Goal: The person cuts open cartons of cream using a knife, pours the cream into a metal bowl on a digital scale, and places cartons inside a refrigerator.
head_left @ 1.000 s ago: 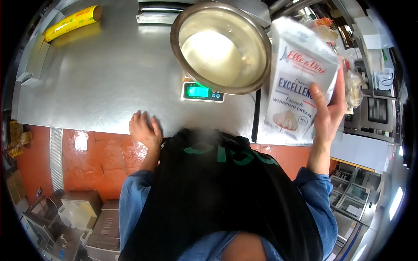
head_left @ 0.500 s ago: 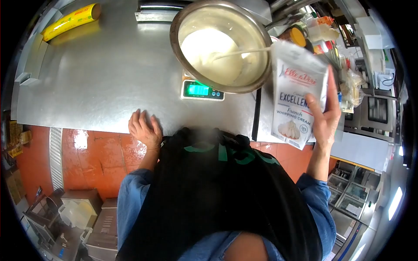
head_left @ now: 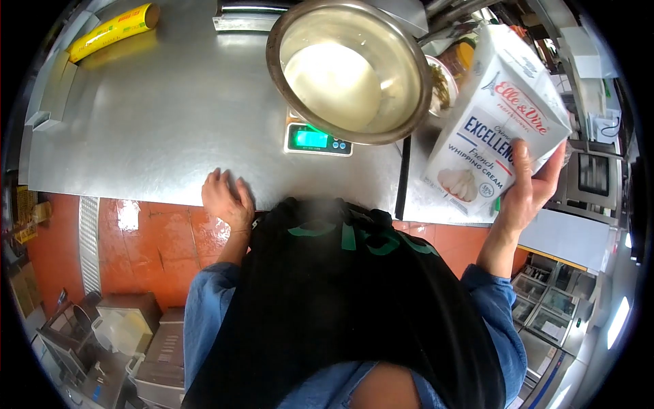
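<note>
My right hand (head_left: pixel 528 187) is closed round the lower part of a white whipping cream carton (head_left: pixel 501 126), held just right of a large steel bowl (head_left: pixel 412 65). White liquid (head_left: pixel 334 85) lies in the bottom of the bowl, and no stream shows between carton and bowl. Under the bowl's front edge is a digital scale (head_left: pixel 318 140) with a lit green display; its digits are too small to read. My left hand (head_left: pixel 228 199) rests on the front edge of the steel table (head_left: pixel 157 136), fingers spread and holding nothing.
A yellow roll (head_left: pixel 112 32) lies at the table's far left. Behind the bowl's left side is a dark metal object (head_left: pixel 248 17). A small dish with green-brown contents (head_left: pixel 441 85) and a jar with a yellow lid (head_left: pixel 465 54) stand right of the bowl.
The stream of cream seen half a second ago has stopped. My right hand and the carton have moved right, away from the bowl, and the carton is tilted differently. My left hand has stayed put.
</note>
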### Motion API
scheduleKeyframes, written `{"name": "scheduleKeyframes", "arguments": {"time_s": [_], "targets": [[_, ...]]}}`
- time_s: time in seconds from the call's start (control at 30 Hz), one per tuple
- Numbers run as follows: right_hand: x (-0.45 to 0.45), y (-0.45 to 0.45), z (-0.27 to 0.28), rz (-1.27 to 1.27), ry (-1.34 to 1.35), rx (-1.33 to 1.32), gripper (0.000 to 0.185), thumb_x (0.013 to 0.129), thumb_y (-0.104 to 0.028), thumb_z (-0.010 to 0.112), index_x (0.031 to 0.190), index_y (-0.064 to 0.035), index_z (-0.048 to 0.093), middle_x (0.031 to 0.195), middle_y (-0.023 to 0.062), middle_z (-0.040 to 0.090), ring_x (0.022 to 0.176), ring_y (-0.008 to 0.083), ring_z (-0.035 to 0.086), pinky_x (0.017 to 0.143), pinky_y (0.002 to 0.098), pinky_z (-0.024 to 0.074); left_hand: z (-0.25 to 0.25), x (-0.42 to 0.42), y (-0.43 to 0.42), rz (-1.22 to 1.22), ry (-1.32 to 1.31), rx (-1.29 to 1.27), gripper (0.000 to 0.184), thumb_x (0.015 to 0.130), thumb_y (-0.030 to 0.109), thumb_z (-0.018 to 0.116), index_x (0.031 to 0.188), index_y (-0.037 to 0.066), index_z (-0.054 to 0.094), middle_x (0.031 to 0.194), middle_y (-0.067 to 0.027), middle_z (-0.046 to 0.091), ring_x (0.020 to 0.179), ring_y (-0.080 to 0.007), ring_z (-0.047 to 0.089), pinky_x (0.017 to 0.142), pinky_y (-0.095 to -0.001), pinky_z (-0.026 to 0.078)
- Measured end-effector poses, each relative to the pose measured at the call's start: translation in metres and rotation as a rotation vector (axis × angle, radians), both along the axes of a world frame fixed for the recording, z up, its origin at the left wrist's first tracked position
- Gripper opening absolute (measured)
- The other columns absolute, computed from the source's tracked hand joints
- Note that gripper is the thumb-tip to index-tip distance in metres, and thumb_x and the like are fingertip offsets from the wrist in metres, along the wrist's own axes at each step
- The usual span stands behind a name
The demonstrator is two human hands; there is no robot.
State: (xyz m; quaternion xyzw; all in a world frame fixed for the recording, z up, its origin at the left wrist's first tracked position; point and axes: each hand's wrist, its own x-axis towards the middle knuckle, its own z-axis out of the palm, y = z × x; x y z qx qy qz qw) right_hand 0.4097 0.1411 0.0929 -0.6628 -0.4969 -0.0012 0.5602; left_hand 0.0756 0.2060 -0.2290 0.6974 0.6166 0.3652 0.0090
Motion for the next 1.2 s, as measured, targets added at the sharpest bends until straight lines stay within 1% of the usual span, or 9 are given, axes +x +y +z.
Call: {"name": "scheduleKeyframes", "arguments": {"time_s": [0.13,0.23,0.33,0.43,0.53,0.63,0.73,0.9,1.2], "targets": [[-0.004,0.005,0.003,0.105,-0.03,-0.219,0.071,0.082,0.001,0.066,0.145,-0.0033,0.034,0.132,0.0129,0.053,0.114,0.0183,0.053,0.098,0.0316,0.0421,0.009,0.001,0.003,-0.013,0.029,0.012,0.028,0.082,0.018,0.061,0.104,0.001,0.062,0.115,-0.0179,0.058,0.109,-0.0373,0.052,0.095,-0.0473,0.039],[0.0,0.009,-0.002,0.182,-0.061,-0.38,0.071,0.08,0.006,0.064,0.145,-0.0043,0.036,0.134,0.0129,0.052,0.118,0.0198,0.052,0.101,0.0339,0.0403,0.005,0.002,0.0,0.009,0.021,-0.039,0.03,0.085,0.02,0.061,0.111,0.005,0.059,0.122,-0.013,0.055,0.118,-0.0336,0.046,0.101,-0.0463,0.032],[0.005,0.008,-0.006,0.171,-0.028,-0.504,0.073,0.079,0.007,0.065,0.145,-0.007,0.037,0.134,0.0131,0.052,0.12,0.0189,0.051,0.102,0.0342,0.0404,0.006,-0.004,0.002,-0.037,0.038,-0.1,0.03,0.084,0.019,0.061,0.111,0.004,0.059,0.122,-0.0133,0.055,0.118,-0.0336,0.046,0.101,-0.0463,0.032],[0.007,0.007,-0.007,0.161,-0.047,-0.549,0.073,0.079,0.007,0.065,0.144,-0.008,0.038,0.133,0.0132,0.054,0.119,0.0196,0.052,0.101,0.0342,0.041,0.014,0.0,0.006,-0.029,0.06,0.007,0.031,0.08,0.019,0.062,0.103,-0.001,0.062,0.113,-0.021,0.058,0.106,-0.0395,0.053,0.091,-0.0485,0.042],[0.008,0.005,-0.009,0.152,-0.055,-0.518,0.073,0.079,0.007,0.066,0.144,-0.0085,0.038,0.132,0.0139,0.055,0.118,0.0205,0.053,0.1,0.0346,0.0417,0.003,-0.001,0.002,-0.024,0.01,-0.054,0.031,0.085,0.02,0.061,0.111,0.004,0.06,0.122,-0.0134,0.055,0.118,-0.0336,0.046,0.101,-0.0464,0.033],[0.008,0.005,-0.008,0.136,-0.094,-0.445,0.072,0.08,0.005,0.065,0.145,-0.0072,0.037,0.131,0.0139,0.055,0.116,0.0204,0.054,0.1,0.034,0.0422,0.0,-0.004,0.001,-0.035,0.025,-0.048,0.031,0.085,0.02,0.061,0.112,0.004,0.06,0.123,-0.0135,0.055,0.118,-0.0339,0.046,0.101,-0.0464,0.033],[0.005,0.004,-0.005,0.127,-0.004,-0.29,0.072,0.082,0.003,0.065,0.146,-0.0056,0.034,0.128,0.014,0.057,0.113,0.0203,0.056,0.099,0.0333,0.0425,0.003,-0.005,-0.001,-0.03,0.05,-0.089,0.032,0.085,0.02,0.06,0.112,0.004,0.059,0.123,-0.0138,0.055,0.118,-0.0342,0.046,0.101,-0.0466,0.033],[-0.004,0.006,0.0,0.017,-0.085,-0.058,0.07,0.083,0.001,0.067,0.145,-0.0007,0.033,0.136,0.0151,0.049,0.117,0.0196,0.052,0.097,0.0313,0.0427,0.004,-0.006,-0.003,-0.018,0.055,-0.099,0.032,0.086,0.021,0.06,0.113,0.004,0.059,0.124,-0.0139,0.054,0.119,-0.0341,0.045,0.101,-0.047,0.032],[-0.005,0.008,0.004,0.074,-0.123,-0.114,0.071,0.083,0.002,0.066,0.145,-0.0021,0.033,0.132,0.0141,0.052,0.113,0.0196,0.054,0.096,0.0325,0.0441,0.003,0.0,-0.002,-0.005,0.031,-0.054,0.032,0.086,0.021,0.06,0.113,0.004,0.059,0.124,-0.0139,0.054,0.119,-0.0338,0.045,0.102,-0.0472,0.032]]}}
